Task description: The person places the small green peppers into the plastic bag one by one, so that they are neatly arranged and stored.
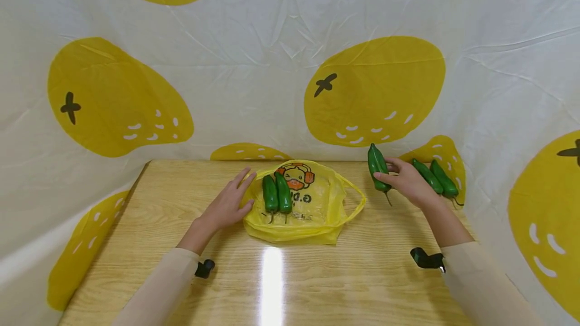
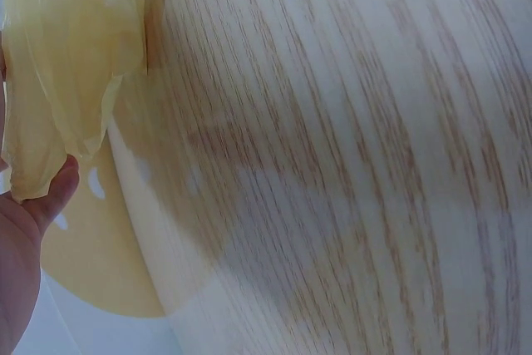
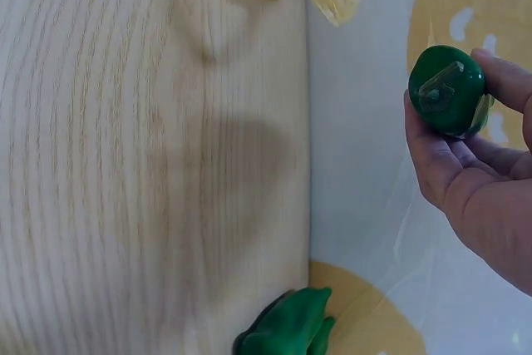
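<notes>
A yellow plastic bag [image 1: 317,210] with a cartoon duck print lies on the table. Two green peppers [image 1: 270,194] rest side by side over its printed part; whether they are inside the bag is unclear. My left hand [image 1: 225,204] is at the bag's left edge with fingers spread, and in the left wrist view its thumb [image 2: 60,189] touches the plastic. To the right of the bag, my right hand [image 1: 405,180] holds another green pepper [image 1: 377,162] between thumb and fingers, stem end down, raised above the table. Two more green peppers [image 1: 443,177] lie beyond that hand.
The wooden table [image 1: 340,280] ends at a white cloth backdrop [image 1: 254,99] with yellow fruit prints, which also hangs along both sides. The bag's handle loop [image 1: 360,200] reaches out to the right. A bright light reflection crosses the near tabletop.
</notes>
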Available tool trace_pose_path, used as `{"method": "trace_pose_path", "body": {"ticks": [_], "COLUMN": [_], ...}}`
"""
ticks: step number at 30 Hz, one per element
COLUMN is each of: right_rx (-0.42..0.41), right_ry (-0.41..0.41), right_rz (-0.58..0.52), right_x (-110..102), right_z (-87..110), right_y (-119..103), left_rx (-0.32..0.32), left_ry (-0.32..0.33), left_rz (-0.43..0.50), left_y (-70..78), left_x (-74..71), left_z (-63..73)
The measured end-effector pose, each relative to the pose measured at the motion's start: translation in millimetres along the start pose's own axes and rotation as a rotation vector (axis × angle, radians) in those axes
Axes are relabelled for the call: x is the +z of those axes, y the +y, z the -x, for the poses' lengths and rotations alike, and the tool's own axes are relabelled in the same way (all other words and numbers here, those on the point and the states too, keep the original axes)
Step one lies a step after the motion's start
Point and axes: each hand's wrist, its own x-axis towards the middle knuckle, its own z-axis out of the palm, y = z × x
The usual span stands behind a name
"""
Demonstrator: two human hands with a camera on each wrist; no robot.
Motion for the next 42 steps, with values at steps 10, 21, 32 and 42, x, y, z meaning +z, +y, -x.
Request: {"method": "trace_pose_path", "body": {"ticks": [10, 21, 32, 42], "right_rx": [-0.072, -0.136, -0.194, -0.174], "right_ry": [-0.056, -0.143, -0.260, -0.301], "right_rz": [0.063, 0.078, 0.115, 0.256], "right_x": [17.2, 41.5, 73.6, 102.5], "right_z": [-9.8, -25.7, -34.4, -53.7], "right_y": [-24.5, -37.2, -58.9, -76.9], "left_rx": [-0.005, 0.008, 0.004, 0.011], "left_ry": [-0.011, -0.007, -0.010, -0.002], "left_rz": [-0.030, -0.039, -0.031, -0.034], "left_y": [-2.2, -2.3, -0.9, 0.5], "left_x": [0.6, 2.1, 2.7, 3.1], "left_z": [0.0, 0.2, 0.4, -1.1]}}
